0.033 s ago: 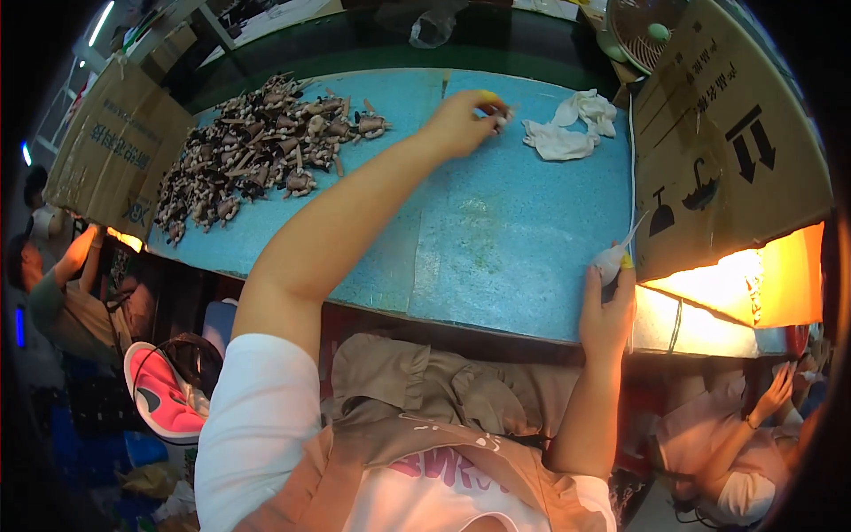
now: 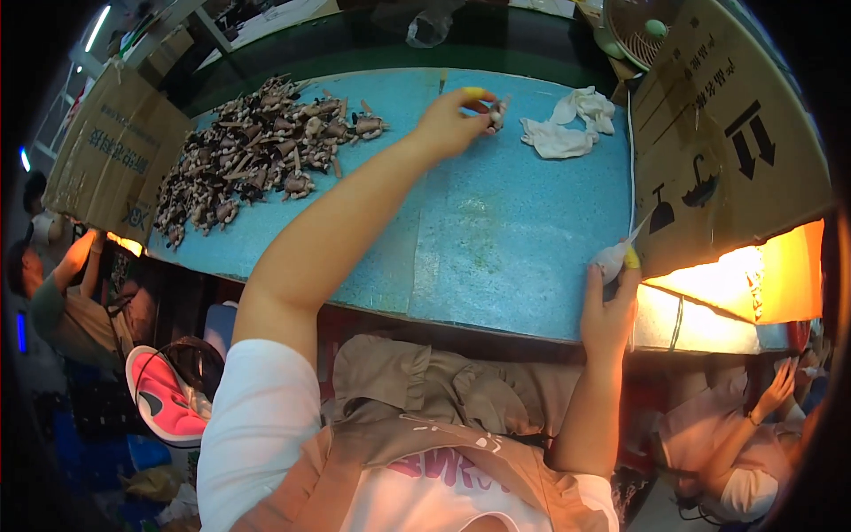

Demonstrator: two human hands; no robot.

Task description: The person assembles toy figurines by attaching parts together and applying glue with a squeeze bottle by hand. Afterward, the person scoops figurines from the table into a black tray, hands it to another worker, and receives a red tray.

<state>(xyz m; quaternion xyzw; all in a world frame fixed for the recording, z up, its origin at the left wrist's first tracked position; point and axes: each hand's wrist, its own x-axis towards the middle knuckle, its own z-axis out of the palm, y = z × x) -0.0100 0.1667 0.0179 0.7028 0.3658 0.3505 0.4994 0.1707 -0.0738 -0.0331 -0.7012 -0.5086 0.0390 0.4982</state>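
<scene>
The right hand is resting at the near edge of the blue table, fingers pinched on a small white cloth. Farther out, the left hand is gripping a small figurine, just beside crumpled white rags. A heap of brown parts is lying far left.

I note tabletop: matt blue, rough foam-like sheet. Rags: white cloth, crumpled. Box: plain brown cardboard, matt. Small parts: prob. plastic, dull.
</scene>
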